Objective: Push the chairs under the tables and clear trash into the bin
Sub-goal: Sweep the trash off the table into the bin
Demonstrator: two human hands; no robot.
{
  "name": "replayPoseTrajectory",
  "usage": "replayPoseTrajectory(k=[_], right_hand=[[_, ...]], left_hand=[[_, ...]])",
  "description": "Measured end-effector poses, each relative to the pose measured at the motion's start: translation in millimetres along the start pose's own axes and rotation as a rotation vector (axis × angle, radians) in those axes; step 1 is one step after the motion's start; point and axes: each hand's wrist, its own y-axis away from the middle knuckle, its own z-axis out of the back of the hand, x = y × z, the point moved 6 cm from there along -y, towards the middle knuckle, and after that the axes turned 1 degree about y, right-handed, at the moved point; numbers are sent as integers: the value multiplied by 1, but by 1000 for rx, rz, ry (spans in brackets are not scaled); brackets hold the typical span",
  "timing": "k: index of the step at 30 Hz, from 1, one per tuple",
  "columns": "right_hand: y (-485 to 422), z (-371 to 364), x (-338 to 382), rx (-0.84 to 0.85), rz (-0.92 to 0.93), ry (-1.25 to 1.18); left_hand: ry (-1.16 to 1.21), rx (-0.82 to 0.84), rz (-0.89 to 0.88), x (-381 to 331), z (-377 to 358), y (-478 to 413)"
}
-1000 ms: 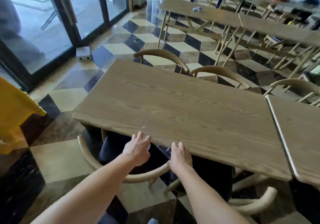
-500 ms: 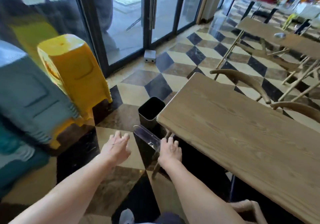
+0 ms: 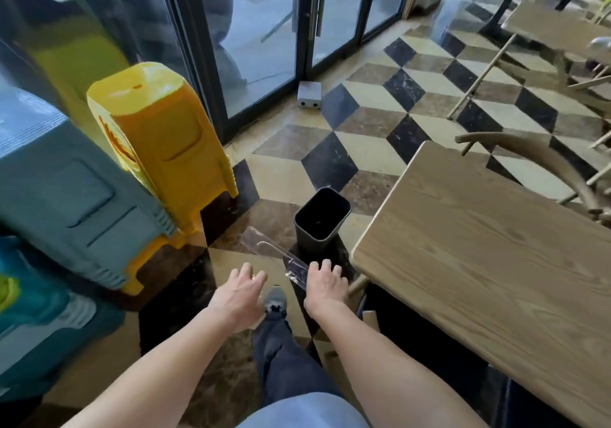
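Observation:
A small black bin (image 3: 322, 218) stands open on the floor by the left corner of the wooden table (image 3: 489, 249). My right hand (image 3: 325, 287) holds a long clear plastic wrapper (image 3: 272, 252) that sticks out up and to the left, just short of the bin. My left hand (image 3: 241, 295) hovers beside it with relaxed fingers and holds nothing. A wooden chair back (image 3: 535, 160) curves along the table's far side. Another chair shows partly under the table's near edge below my right hand.
Stacked yellow stools (image 3: 162, 140) and blue-grey stools (image 3: 66, 203) stand at the left against glass doors (image 3: 264, 31). A small grey box (image 3: 309, 94) sits on the checkered floor by the door. More tables and chairs (image 3: 562, 47) fill the far right. My leg and shoe (image 3: 276, 298) are below.
I have turned left from the table toward the bin. My right hand now carries the clear wrapper, and both hands have come closer to the bin.

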Motion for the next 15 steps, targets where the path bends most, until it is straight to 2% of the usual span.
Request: replayPoseTrajectory(k=[6,15], right_hand=[[-118,21,-1,50,-124,-76],[-240,95,-25,108,-380,-287]], left_hand=[[-92,53,-94,10,44,-127],[-88,112,-76,38,117,-267]])
